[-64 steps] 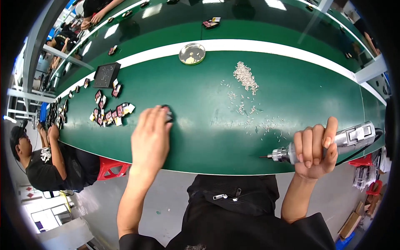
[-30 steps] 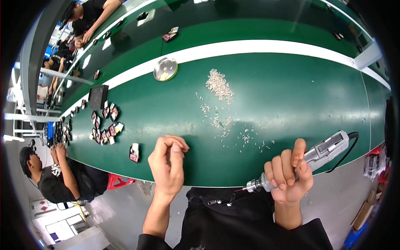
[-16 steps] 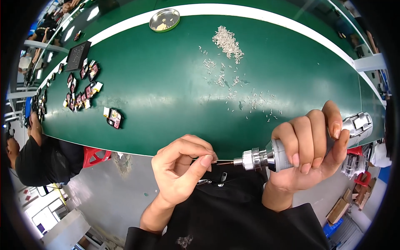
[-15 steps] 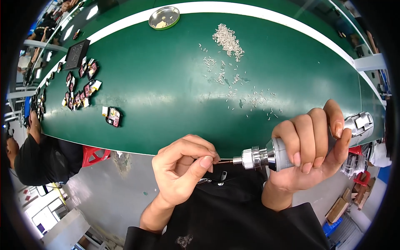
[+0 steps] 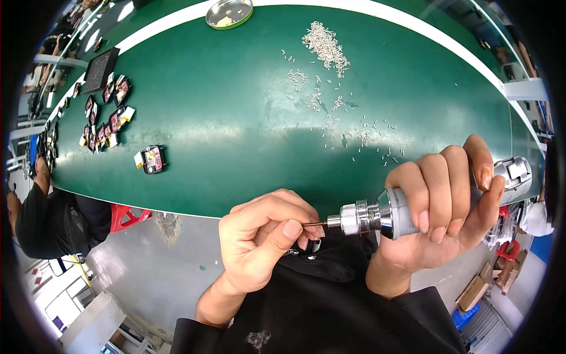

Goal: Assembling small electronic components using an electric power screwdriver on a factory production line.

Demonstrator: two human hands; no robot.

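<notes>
My right hand [image 5: 439, 197] is wrapped round a silver-grey electric screwdriver [image 5: 386, 213], held nearly level with its nose toward the left. A thin dark screwdriver bit [image 5: 314, 224] sticks out of the ribbed metal nose. My left hand [image 5: 265, 233] is closed, thumb and fingers pinching the bit near its tip. Whatever else the fingertips may hold at the tip is hidden. Both hands are in front of my body, at the table's near edge. Beyond them, many small silvery screws [image 5: 325, 46] lie in a pile, with a looser scatter [image 5: 364, 137] nearer to me.
On the green table [image 5: 230, 118], a small black device with coloured inside parts [image 5: 153, 159] lies to the left. Several similar devices [image 5: 106, 133] cluster farther left, beside a black tray [image 5: 100, 69]. A round tin [image 5: 229, 14] stands at the back. Another person [image 5: 56, 218] sits at far left.
The table and things on it appear slightly higher and farther left or right as the view shifts. More of the bit shows by my left fingertips; both hands keep their grips.
</notes>
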